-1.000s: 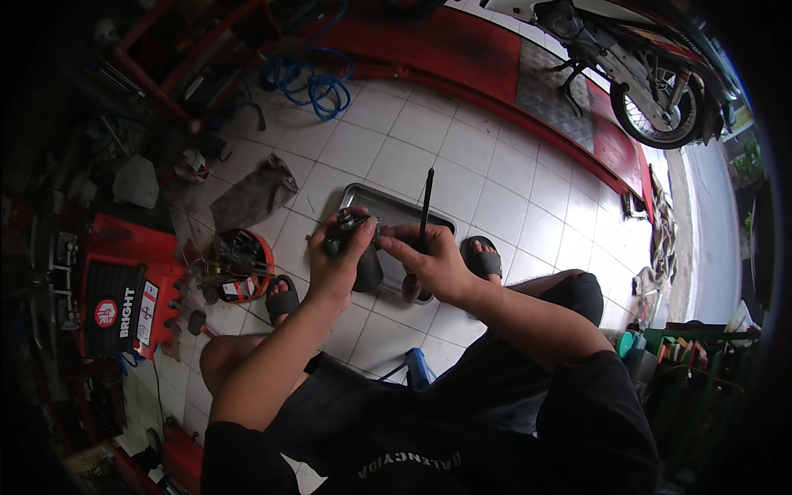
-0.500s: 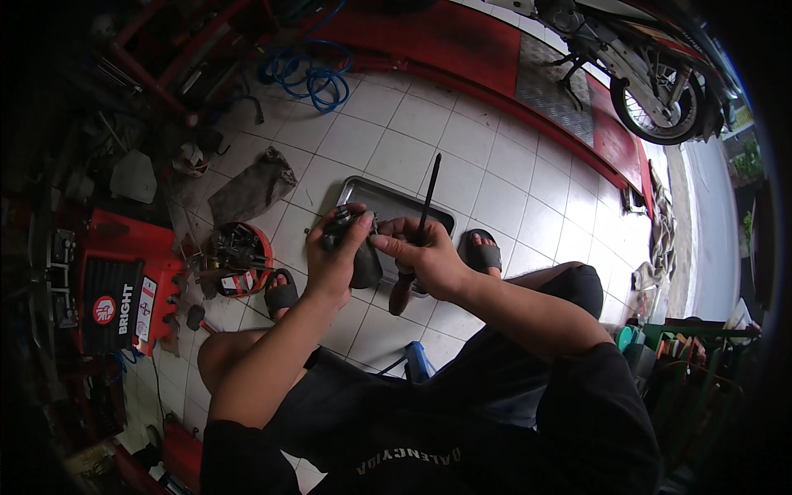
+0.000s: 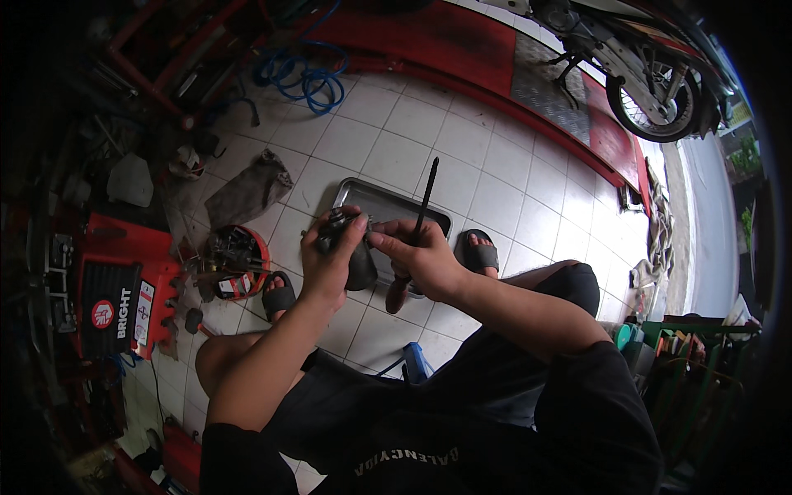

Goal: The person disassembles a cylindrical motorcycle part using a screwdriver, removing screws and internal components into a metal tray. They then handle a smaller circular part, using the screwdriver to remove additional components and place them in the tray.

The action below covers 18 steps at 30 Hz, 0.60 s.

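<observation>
My left hand [image 3: 332, 257] is closed around a dark metal engine part [image 3: 360, 271], which has a rounded black lower end and small fittings on top. I cannot make out its exact kind. Across the palm of my right hand [image 3: 429, 257] lies a long screwdriver [image 3: 428, 191], its dark shaft pointing away and its reddish-brown handle sticking out below. The thumb and forefinger of that same hand pinch at the part's upper right side; whether they hold a small piece there is too small to tell. Both hands are above a shallow metal tray [image 3: 392, 203] on the floor.
To the left stand a red bowl [image 3: 262, 247] of metal parts, a grey rag [image 3: 250, 190], a hammer [image 3: 196, 321] and a red machine [image 3: 124, 285]. A blue hose [image 3: 305, 87] lies far left. Beyond is a red lift platform [image 3: 462, 49] with a motorcycle [image 3: 652, 91]. Sandalled feet flank the tray.
The engine part has tilted slightly in my left hand, showing more of its metal top. My right hand still pinches at its side with the screwdriver held. The whole view has shifted slightly.
</observation>
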Motion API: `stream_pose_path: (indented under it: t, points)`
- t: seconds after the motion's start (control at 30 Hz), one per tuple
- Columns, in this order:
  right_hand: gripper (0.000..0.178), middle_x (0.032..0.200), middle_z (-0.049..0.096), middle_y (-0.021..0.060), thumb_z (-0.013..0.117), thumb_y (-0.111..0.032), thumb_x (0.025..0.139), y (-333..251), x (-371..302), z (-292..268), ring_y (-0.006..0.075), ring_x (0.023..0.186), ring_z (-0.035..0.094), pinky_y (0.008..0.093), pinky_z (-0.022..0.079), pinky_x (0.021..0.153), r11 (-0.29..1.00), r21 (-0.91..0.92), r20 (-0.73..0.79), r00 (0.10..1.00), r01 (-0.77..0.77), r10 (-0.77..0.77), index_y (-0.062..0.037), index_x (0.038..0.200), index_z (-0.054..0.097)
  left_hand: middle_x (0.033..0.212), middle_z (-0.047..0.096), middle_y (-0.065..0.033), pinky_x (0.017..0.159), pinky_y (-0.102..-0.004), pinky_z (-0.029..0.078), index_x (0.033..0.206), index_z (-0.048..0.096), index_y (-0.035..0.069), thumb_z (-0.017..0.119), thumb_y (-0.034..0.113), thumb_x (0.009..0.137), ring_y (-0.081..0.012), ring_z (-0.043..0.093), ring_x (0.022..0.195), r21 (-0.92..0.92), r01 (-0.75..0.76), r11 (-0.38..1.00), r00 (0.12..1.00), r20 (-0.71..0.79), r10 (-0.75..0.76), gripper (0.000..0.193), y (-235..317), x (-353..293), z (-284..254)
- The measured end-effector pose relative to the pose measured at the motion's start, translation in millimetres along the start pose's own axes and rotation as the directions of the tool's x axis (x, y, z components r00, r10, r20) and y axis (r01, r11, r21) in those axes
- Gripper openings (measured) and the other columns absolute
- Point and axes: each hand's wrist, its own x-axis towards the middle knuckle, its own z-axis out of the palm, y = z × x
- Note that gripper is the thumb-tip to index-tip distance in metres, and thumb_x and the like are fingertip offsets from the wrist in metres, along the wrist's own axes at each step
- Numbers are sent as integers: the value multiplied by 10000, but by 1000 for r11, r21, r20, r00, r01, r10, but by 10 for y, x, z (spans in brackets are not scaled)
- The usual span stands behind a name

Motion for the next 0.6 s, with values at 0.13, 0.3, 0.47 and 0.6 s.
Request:
stream_pose_path:
  t: [0.13,0.3,0.47,0.6]
  points:
    - [435,1018,701,217,687,-249,983,10,58,-56,302,451,673,370,525,346,996,-70,79,996,49,-44,99,1222,581,1054,677,-41,876,-271,514,1138,676,37,793,213,912,-113,639,972,-2,-7,1000,1000,4,7,310,13,-4,18]
    - [266,767,517,-23,693,-203,1001,57,43,-67,71,542,404,263,320,479,1000,-4,32,999,19,-19,12,1151,646,1039,681,-44,876,-277,519,1136,679,37,793,215,911,-124,651,964,-18,-20,1000,1000,17,20,308,6,0,36]
    - [183,699,421,-85,670,-192,1019,89,98,-59,27,555,308,254,242,503,999,50,-21,1000,11,-10,-32,1103,642,1046,688,-59,866,-291,533,1131,674,36,783,218,919,-141,667,960,-35,20,999,998,-59,-22,300,-7,61,31]
    - [161,683,414,-82,657,-188,1025,8,139,-178,28,547,293,249,229,504,999,22,-79,996,43,-41,-40,1082,625,1077,675,-122,841,-395,610,1159,627,-11,760,234,935,-271,735,982,-108,13,994,998,-55,-19,357,96,165,-1]
